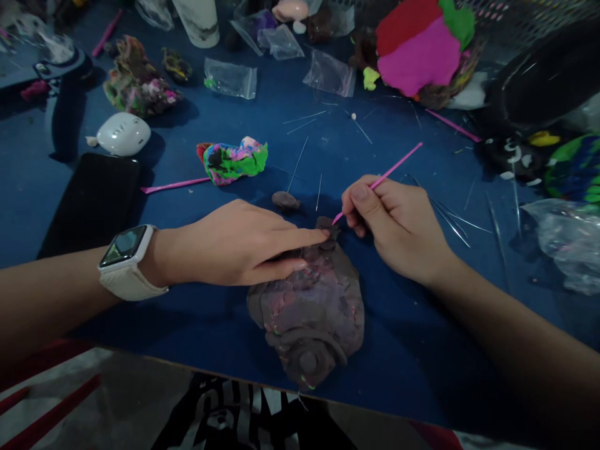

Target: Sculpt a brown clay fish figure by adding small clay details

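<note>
A dark grey-brown clay figure (319, 300) with pinkish patches lies near the table's front edge. My left hand (244, 244), a watch on its wrist, rests over the figure's upper left, index fingertip against the small piece at its top and thumb on its surface. My right hand (394, 222) pinches a thin pink tool (398, 162), whose pointed tip meets that top piece. Just above the figure lies a small brown clay lump (285, 200) with a thin needle (298, 164) at it. Where my left hand covers the figure, its surface is hidden.
Across the blue table (187, 331) lie a multicoloured clay lump (237, 160), another pink tool (175, 185), a black phone (94, 200), a white case (124, 134), loose needles (452, 222), plastic bags (230, 78) and a large magenta-red clay piece (417, 56).
</note>
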Tool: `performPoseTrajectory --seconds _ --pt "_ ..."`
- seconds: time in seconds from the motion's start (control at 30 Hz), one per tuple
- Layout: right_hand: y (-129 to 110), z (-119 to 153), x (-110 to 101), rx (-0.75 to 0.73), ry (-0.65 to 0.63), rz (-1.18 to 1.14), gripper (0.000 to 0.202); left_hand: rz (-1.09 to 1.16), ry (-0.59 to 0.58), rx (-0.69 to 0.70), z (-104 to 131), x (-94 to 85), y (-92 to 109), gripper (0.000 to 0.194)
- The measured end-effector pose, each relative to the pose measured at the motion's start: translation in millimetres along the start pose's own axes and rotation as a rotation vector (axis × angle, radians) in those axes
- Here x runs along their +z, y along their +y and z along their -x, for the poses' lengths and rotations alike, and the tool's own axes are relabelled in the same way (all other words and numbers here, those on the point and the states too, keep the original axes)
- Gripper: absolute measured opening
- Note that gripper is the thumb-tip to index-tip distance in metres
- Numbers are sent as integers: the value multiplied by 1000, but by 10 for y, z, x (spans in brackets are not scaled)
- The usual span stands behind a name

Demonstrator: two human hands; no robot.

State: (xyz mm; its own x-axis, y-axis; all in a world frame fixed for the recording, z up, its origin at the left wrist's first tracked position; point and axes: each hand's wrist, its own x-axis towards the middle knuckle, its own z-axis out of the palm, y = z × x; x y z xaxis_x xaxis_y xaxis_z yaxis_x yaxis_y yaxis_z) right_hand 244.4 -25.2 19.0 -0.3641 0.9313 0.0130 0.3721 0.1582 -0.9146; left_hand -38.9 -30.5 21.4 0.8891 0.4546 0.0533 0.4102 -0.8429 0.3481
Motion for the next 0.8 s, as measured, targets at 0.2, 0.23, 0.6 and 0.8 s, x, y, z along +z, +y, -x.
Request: performPoseTrajectory --seconds 0.2,0.23,0.6,0.8 --pt "22 -17 7 1 55 17 62 16 -16 1 3 -11 1 52" --pt "25 -19 10 3 63 21 63 18 -13 2 5 -10 -1 52" --pt "3 7 38 -24 41 -17 62 44 1 -4 1 -2 0 50" --pt "-65 -32 48 -21 -6 18 65 61 9 -13 -6 -3 2 49"
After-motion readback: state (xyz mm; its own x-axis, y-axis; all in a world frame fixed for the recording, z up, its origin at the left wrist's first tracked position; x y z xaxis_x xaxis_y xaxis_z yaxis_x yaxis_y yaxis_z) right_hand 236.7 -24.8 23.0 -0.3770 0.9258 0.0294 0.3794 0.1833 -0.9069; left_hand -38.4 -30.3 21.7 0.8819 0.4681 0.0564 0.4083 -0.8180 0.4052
